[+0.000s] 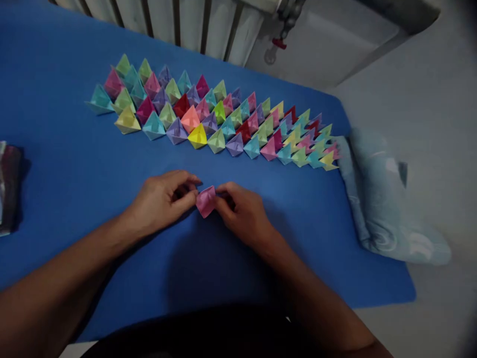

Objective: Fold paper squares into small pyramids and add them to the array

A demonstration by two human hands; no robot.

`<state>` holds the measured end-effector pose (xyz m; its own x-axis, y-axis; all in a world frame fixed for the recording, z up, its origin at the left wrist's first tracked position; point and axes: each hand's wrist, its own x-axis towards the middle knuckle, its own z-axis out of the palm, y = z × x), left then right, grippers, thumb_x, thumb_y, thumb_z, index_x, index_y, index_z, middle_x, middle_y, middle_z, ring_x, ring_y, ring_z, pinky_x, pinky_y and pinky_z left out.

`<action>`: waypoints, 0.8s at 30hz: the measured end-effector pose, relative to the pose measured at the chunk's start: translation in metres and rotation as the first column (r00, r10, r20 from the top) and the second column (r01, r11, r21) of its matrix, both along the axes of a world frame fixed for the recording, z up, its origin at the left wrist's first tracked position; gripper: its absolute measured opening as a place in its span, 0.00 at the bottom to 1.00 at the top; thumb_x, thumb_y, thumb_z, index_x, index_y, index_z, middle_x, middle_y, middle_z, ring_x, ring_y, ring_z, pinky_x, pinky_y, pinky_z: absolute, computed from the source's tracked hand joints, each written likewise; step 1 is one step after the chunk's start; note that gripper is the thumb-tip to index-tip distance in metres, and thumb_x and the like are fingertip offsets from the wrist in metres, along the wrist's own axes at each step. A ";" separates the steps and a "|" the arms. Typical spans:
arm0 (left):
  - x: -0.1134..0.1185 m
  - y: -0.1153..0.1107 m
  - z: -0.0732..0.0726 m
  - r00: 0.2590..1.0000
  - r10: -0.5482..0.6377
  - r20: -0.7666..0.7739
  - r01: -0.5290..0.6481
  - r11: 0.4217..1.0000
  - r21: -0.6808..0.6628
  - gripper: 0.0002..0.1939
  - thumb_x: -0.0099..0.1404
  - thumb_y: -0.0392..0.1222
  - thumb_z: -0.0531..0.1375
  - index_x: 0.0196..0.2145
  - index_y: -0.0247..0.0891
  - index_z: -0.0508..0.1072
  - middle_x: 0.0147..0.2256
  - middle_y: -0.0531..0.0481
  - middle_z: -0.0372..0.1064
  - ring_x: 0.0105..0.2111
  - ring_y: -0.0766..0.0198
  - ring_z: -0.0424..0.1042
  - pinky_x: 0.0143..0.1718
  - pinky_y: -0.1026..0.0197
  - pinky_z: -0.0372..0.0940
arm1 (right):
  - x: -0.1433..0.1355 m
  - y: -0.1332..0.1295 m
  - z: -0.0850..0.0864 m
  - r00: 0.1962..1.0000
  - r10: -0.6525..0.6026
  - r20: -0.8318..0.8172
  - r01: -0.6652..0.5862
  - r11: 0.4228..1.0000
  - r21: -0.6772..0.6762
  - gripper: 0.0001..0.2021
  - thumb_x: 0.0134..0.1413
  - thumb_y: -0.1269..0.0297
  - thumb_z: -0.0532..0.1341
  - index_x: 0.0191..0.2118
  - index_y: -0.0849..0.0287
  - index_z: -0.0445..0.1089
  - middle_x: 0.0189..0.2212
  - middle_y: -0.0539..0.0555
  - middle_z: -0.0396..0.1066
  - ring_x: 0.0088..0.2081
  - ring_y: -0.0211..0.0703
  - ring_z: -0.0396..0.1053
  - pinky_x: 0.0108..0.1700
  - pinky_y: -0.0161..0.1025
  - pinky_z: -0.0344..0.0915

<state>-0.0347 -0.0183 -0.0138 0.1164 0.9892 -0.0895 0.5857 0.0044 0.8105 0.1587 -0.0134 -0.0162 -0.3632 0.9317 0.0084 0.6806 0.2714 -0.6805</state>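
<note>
A small pink folded paper boat (206, 201) is held between my two hands, above the near middle of the blue table. Its left edge is pinched by the thumb and fingers of my left hand (164, 196). On the opposite side, my right hand (244, 209) grips the boat's right corner with thumb and index finger. Beyond my hands, several rows of paper boats (197, 136) in many colours stand close together in a long slanting band. The fingertips behind the pink boat are partly hidden.
The blue table (55, 174) reaches from the left edge to a rounded right end. A folded light-blue cloth (387, 199) hangs over that end. At far left lies a dark packet (9, 189). Behind the table are a white radiator (190, 22) and a red valve handle (279, 44).
</note>
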 end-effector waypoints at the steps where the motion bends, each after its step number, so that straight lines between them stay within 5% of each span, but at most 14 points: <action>1: -0.002 0.001 0.000 1.000 0.022 -0.002 -0.022 1.000 0.017 0.15 0.59 0.47 0.57 0.40 0.42 0.77 0.33 0.50 0.77 0.30 0.61 0.72 0.33 0.62 0.66 | 0.003 0.000 0.000 1.000 -0.020 -0.014 0.019 1.000 -0.001 0.04 0.57 0.67 0.58 0.37 0.57 0.70 0.25 0.47 0.69 0.26 0.35 0.63 0.31 0.33 0.57; 6: -0.008 0.005 -0.005 0.994 0.099 -0.047 -0.093 0.988 0.121 0.14 0.61 0.44 0.55 0.39 0.42 0.78 0.32 0.50 0.76 0.31 0.61 0.73 0.37 0.61 0.67 | 0.013 0.009 0.001 0.995 -0.084 -0.055 0.083 0.996 -0.010 0.05 0.55 0.70 0.55 0.31 0.58 0.68 0.21 0.45 0.65 0.23 0.34 0.61 0.29 0.32 0.55; 15: -0.008 0.010 -0.012 0.996 0.069 -0.051 -0.057 0.978 0.201 0.14 0.61 0.48 0.54 0.35 0.41 0.76 0.32 0.49 0.77 0.29 0.61 0.73 0.34 0.61 0.67 | 0.011 0.018 -0.016 0.962 -0.126 -0.242 0.145 0.988 0.061 0.05 0.53 0.70 0.55 0.28 0.58 0.66 0.18 0.44 0.60 0.22 0.33 0.59 0.28 0.31 0.56; 24: 0.000 0.006 -0.012 0.993 -0.094 -0.065 0.109 0.952 0.285 0.13 0.60 0.49 0.55 0.33 0.39 0.75 0.27 0.52 0.69 0.25 0.65 0.67 0.29 0.64 0.61 | -0.002 0.015 -0.017 0.955 0.025 -0.294 0.026 0.985 0.169 0.04 0.50 0.73 0.60 0.30 0.58 0.71 0.25 0.46 0.65 0.26 0.33 0.61 0.31 0.30 0.58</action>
